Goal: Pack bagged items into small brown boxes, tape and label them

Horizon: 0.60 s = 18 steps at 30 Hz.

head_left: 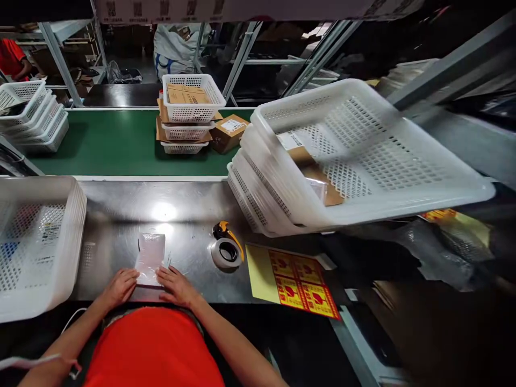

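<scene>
A small packet in clear bubble wrap [151,252] lies flat on the steel table, its near edge close to my body. My left hand [121,286] grips the packet's near left corner, fingers bent together against it. On the opposite side my right hand [177,287] holds the near right corner, fingers over the top and thumb along the near edge. What is inside the wrap I cannot make out. Right of the packet, a tape dispenser [222,230] with a yellow-and-black body lies by a roll of tape [226,253].
Stacked white baskets [76,236] stand at the left. A tilted basket stack [278,188] rises at the right, above a sheet of red-yellow labels [298,279]. Behind runs a green conveyor belt [116,142] with more baskets [193,112] and a carton [229,134].
</scene>
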### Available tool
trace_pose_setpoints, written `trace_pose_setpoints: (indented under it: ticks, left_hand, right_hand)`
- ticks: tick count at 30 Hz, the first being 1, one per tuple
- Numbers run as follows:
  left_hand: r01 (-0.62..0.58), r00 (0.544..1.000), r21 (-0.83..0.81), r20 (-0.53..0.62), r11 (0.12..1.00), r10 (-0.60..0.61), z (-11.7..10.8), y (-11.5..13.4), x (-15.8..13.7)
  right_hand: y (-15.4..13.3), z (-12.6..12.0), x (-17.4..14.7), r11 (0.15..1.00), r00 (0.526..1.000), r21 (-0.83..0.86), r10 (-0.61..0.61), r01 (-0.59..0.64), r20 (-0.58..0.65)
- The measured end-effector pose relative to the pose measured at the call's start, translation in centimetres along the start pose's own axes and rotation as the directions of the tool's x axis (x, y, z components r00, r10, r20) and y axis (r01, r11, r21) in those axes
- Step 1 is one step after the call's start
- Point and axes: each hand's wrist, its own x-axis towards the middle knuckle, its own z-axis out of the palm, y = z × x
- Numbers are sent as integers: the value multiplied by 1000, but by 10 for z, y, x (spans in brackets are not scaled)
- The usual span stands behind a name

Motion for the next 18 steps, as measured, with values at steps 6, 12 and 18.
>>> trace_pose_setpoints:
  ticks: [6,12,18]
  left_hand:
    - [150,979,10,-141,989,-147,9,12,15]
    - [357,916,53,-214,932,-339,30,14,32]
    - [212,967,76,-159,974,-198,36,20,37]
  right_hand:
    - [1,25,6,992,960,-76,81,-105,-267]
    - [1,37,14,944,853,-146,191,-295,-486]
    - [-6,32,18,922,893,-276,134,-271,-430]
